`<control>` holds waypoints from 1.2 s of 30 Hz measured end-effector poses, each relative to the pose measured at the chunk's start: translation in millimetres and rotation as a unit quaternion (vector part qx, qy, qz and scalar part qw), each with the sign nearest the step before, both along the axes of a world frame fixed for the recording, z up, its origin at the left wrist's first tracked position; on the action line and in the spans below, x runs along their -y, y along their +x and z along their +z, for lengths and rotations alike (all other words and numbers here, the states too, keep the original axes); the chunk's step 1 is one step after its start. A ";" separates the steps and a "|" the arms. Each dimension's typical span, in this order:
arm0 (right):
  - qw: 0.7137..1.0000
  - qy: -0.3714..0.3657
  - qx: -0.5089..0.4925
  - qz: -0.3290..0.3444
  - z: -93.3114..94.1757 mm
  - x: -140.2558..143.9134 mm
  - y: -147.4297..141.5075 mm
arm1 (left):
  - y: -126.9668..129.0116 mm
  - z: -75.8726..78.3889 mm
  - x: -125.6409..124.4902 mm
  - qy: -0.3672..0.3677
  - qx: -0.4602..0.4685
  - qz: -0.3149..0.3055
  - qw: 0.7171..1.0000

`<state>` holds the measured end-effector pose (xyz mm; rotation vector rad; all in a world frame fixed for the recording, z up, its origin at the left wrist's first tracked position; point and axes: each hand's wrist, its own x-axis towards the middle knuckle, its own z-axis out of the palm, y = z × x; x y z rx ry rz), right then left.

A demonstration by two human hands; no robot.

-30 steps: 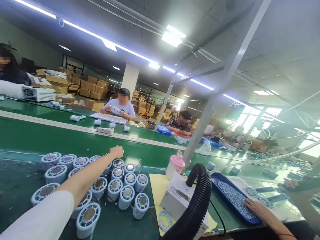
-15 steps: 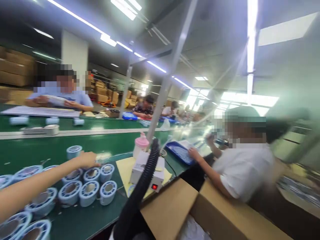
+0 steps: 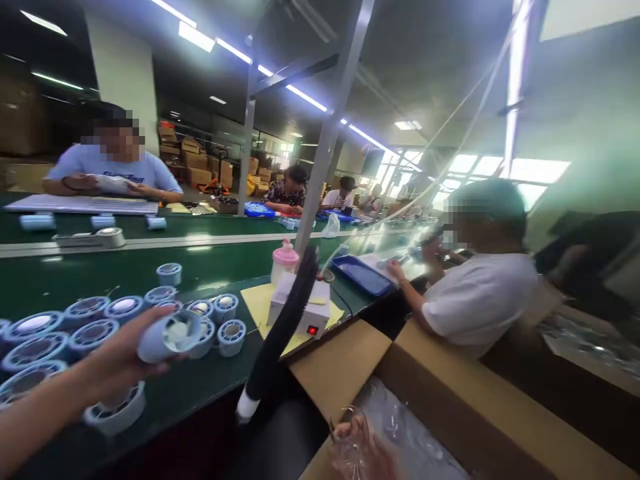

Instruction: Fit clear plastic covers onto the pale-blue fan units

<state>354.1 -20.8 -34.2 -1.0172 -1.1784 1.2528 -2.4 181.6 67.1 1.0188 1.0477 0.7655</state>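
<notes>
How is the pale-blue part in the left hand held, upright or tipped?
Tipped: the left hand holds the pale-blue part slanted, its open end facing rightward in view.

Through my remote feed, I saw a grey post (image 3: 333, 133); left of it stood a pale pillar (image 3: 123, 73) and stacked cartons (image 3: 200, 176), right of it bright windows (image 3: 535, 175) and a glowing strip light (image 3: 518, 67).

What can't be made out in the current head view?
All in the head view:
Clear piece in the right hand: exact shape, lost to blur and transparency.
Left hand: partly hidden behind the light-blue housing it holds.
White box: front partly covered by the black hose.
Cardboard box: near end, cut off by the bottom edge.
</notes>
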 end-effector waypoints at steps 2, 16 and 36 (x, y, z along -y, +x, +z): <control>0.999 0.022 -0.006 0.030 -14.0 3.2 -35.1 | 11.5 -17.4 56.5 -0.103 0.015 -0.048 0.993; 0.828 0.146 0.529 0.114 22.7 -6.5 -140.5 | 18.3 -49.6 167.7 0.249 -0.304 -0.255 0.883; 0.991 -0.094 0.063 0.066 33.1 -6.9 -132.1 | 12.4 -80.1 182.8 0.069 -0.025 -0.159 0.985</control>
